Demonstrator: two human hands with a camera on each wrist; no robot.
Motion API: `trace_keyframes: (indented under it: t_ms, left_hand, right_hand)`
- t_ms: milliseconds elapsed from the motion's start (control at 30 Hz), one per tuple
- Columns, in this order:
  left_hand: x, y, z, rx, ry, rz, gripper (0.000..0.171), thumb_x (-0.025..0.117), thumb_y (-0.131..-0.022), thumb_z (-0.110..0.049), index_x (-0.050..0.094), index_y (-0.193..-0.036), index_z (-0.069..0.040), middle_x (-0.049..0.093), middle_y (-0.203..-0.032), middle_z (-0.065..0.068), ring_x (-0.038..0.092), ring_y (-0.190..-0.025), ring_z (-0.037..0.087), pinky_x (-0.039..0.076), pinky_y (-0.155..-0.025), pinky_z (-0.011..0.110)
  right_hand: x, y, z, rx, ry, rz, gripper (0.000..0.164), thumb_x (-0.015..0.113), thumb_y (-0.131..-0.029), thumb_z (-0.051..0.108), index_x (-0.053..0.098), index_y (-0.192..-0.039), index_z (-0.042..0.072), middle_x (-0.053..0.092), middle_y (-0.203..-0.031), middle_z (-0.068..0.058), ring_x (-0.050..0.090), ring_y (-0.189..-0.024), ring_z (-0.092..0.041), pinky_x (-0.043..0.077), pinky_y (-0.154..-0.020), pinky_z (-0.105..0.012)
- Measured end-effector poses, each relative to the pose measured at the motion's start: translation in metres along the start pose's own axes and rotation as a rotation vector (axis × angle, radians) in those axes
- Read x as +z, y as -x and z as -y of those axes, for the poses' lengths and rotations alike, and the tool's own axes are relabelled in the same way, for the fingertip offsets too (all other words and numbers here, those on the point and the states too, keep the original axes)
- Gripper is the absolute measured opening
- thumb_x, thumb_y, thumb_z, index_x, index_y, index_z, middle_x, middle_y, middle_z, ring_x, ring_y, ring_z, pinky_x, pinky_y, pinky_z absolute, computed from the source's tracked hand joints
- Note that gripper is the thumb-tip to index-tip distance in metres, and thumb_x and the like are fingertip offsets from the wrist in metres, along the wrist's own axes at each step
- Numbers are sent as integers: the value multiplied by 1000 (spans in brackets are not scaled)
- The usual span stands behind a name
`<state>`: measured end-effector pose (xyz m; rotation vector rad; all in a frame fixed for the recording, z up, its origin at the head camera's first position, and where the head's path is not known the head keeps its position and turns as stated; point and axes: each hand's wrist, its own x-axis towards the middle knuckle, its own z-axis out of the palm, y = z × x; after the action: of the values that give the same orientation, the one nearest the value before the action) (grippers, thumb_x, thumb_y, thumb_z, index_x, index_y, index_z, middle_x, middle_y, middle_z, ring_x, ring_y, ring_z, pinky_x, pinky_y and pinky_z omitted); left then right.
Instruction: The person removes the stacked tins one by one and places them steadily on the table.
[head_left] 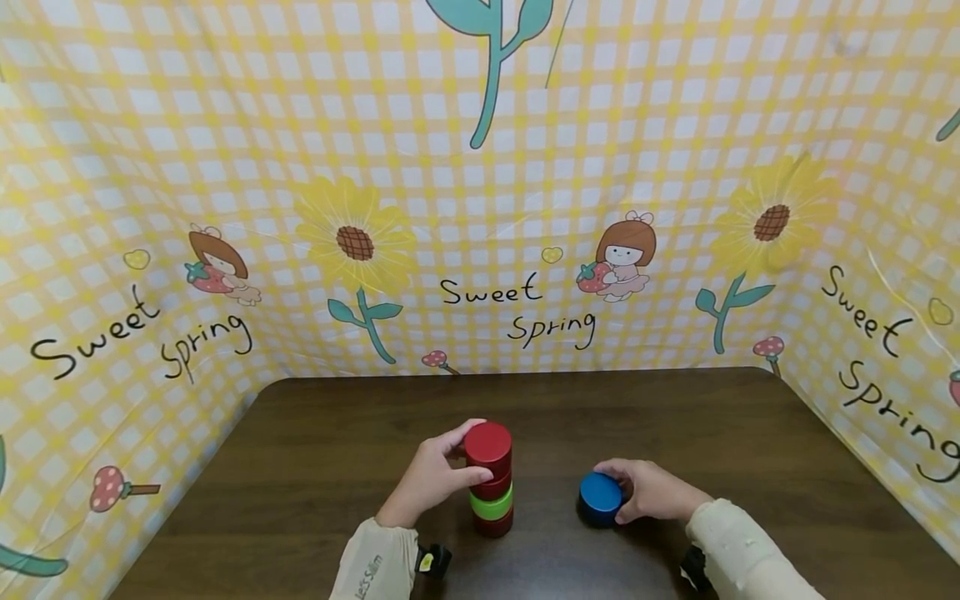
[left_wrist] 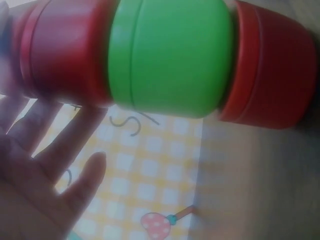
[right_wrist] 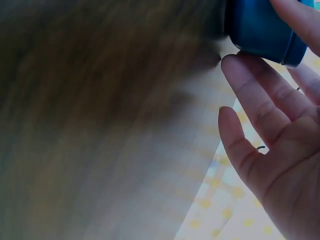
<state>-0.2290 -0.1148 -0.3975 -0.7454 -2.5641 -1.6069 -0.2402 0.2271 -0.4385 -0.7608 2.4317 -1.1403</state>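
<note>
The left hand (head_left: 435, 479) curls round the upper red part of a red-and-green stack (head_left: 501, 479), well in from the desk's (head_left: 645, 408) far edge. The right hand (head_left: 660, 493) grips a blue container (head_left: 600, 498), bare wood between the two.

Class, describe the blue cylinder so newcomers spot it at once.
On the dark table, find the red and green stack, then look right. There, the right hand grips the blue cylinder, the only blue piece, and not stacked.

Screened-off work area, room type indeterminate, brown table (head_left: 322, 433), yellow checked cloth (head_left: 480, 208) enclosing rear and both sides
</note>
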Motion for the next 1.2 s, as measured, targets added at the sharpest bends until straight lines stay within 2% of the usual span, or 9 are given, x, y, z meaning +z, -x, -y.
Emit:
trace_keyframes:
  t_ms: [167,367,567,700,833,967,1033,1100,1200]
  left_hand:
    - [0,0,1,0,-1,-17,59,79,-80,-20,57,-132,-4,67,-112,9,58,-91,21,48,-80,39]
    - [1,0,0,14,0,-17,59,79,-80,-18,56,-132,-3,67,-114,10,58,-93,21,46,-85,50]
    - [0,0,-3,21,-16,-4,61,78,-81,-17,54,-135,-1,64,-120,12,57,-99,23,44,-86,45]
    - [-3,0,0,31,-36,1,62,78,-80,-18,53,-135,-1,65,-118,13,57,-99,24,43,-85,43]
    - [-8,2,7,57,-11,14,68,77,-82,-31,51,-136,1,65,-115,15,58,-101,28,43,-85,47]
    - [-12,2,17,98,66,15,88,70,-79,-58,48,-137,4,64,-114,21,58,-104,34,49,-83,45]
    - [-12,2,20,115,100,10,95,66,-76,-65,47,-137,5,63,-114,23,58,-104,36,51,-80,43]
    - [-11,2,23,112,118,16,96,66,-76,-66,46,-138,5,64,-114,22,58,-103,34,51,-80,41]
    - [-9,2,25,95,132,44,93,68,-78,-61,44,-139,4,64,-114,20,58,-103,31,49,-84,46]
  right_hand:
    - [-10,3,4,29,-32,25,67,72,-72,-11,44,-132,-13,59,-113,-22,61,-97,-35,53,-75,-40]
    - [-25,5,14,17,6,9,63,73,-77,-3,44,-132,-13,60,-101,-12,63,-89,-29,54,-70,-36]
    - [-27,3,21,-16,10,9,63,74,-81,9,44,-133,-11,61,-101,-12,63,-88,-25,53,-72,-34]
    - [-27,-3,25,-76,42,-33,62,74,-83,17,46,-133,-8,62,-102,-12,60,-91,-26,51,-74,-33]
    - [-24,-10,32,-125,73,-123,61,75,-83,22,49,-132,-4,62,-102,-9,58,-90,-31,50,-74,-31]
    - [-21,-19,43,-142,103,-169,60,75,-84,24,51,-132,0,62,-102,-4,58,-84,-22,50,-72,-30]
    - [-19,-24,49,-155,103,-167,59,75,-84,22,51,-133,1,62,-102,-3,57,-82,-18,50,-72,-30]
    - [-17,-29,55,-172,88,-160,58,75,-84,21,51,-133,1,62,-102,-4,57,-81,-16,50,-73,-30]
    - [-11,-36,63,-186,62,-146,58,75,-83,20,51,-133,1,62,-102,-4,57,-80,-16,50,-73,-30]
